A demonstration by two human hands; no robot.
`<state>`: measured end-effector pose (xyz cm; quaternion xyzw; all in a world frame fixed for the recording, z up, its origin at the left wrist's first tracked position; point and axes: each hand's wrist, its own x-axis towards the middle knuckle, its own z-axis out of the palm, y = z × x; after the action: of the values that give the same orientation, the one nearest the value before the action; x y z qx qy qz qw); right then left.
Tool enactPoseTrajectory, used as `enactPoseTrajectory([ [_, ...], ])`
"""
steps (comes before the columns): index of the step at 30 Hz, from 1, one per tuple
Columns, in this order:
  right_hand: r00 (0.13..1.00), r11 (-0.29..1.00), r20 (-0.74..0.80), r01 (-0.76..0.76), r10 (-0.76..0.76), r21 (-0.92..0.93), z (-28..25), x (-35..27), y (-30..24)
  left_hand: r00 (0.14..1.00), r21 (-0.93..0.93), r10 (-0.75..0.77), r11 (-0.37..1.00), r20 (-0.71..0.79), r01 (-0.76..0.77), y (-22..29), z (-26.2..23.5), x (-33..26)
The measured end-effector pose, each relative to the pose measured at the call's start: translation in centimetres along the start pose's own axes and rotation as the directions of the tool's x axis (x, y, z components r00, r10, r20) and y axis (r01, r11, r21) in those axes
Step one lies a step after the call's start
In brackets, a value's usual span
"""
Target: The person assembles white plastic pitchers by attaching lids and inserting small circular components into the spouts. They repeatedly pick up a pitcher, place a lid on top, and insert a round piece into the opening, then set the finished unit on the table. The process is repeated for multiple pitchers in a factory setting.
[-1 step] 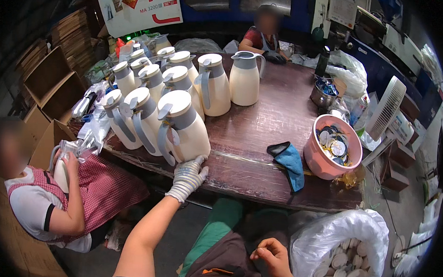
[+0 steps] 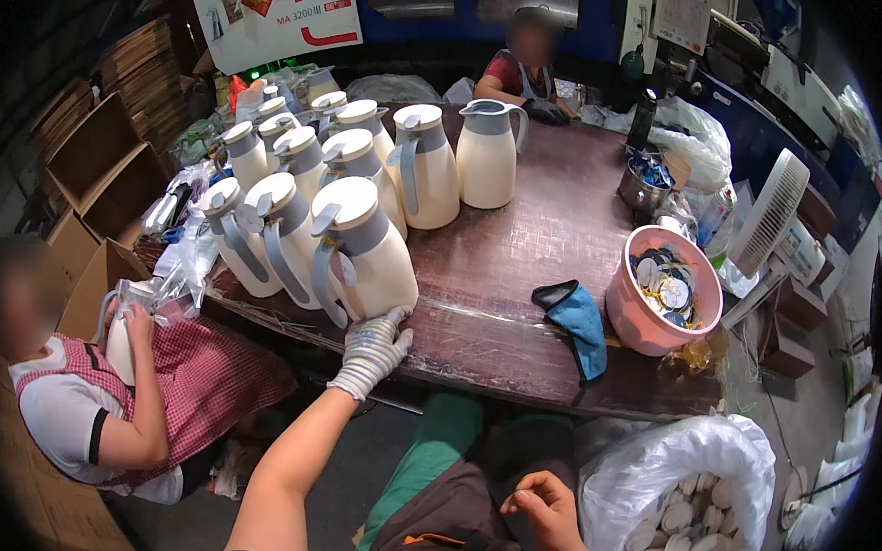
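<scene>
My left hand (image 2: 372,354), in a striped white knit glove, reaches to the table edge. Its fingers rest against the base of the nearest cream jug (image 2: 374,262), and its thumb stands apart. This jug is upright, with a white lid and grey collar and handle. Close beside it stands another lidded jug (image 2: 281,242). Over my lap, my bare right hand (image 2: 545,512) is loosely closed, thumb against fingers, with nothing visible in it. More lidded jugs are grouped behind, and one open-topped jug (image 2: 487,158) stands at their right.
On the dark table (image 2: 552,241) lie a blue glove (image 2: 580,333) and a pink bucket (image 2: 627,303) of round tags. A plastic-lined bin (image 2: 605,484) holds white lids at lower right. A co-worker (image 2: 116,378) holds a bagged jug at left; another person (image 2: 528,71) sits across.
</scene>
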<state>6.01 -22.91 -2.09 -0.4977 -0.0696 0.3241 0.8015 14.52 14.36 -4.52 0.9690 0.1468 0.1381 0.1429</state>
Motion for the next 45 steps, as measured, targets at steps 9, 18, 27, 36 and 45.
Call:
enactPoseTrajectory([
  [9,0.945,0.905,-0.128,0.240,-0.300,-0.351,-6.9,7.7,-3.0,0.990,-0.007,-0.141,0.990,-0.029,0.140,-1.2,1.4,3.8],
  [18,0.705,0.329,-0.083,0.220,-0.704,-0.918,-15.2,15.2,-3.7,0.964,0.042,0.266,0.963,-0.025,-0.265,8.1,1.6,15.7],
  [27,0.530,0.000,0.143,0.260,-0.836,-0.966,-15.3,15.7,-2.9,0.959,0.197,-0.041,0.975,-0.279,0.099,12.3,-3.1,37.6],
  [36,0.472,-0.094,0.181,0.202,-0.863,-0.975,-15.9,15.9,-2.3,0.964,-0.602,0.059,0.771,-0.259,-0.209,13.3,1.1,33.0],
  [45,0.530,0.431,-0.242,0.267,-0.813,-0.862,-13.8,15.5,-3.0,0.700,-0.229,0.580,0.679,-0.417,-0.698,19.3,-7.9,7.4],
])
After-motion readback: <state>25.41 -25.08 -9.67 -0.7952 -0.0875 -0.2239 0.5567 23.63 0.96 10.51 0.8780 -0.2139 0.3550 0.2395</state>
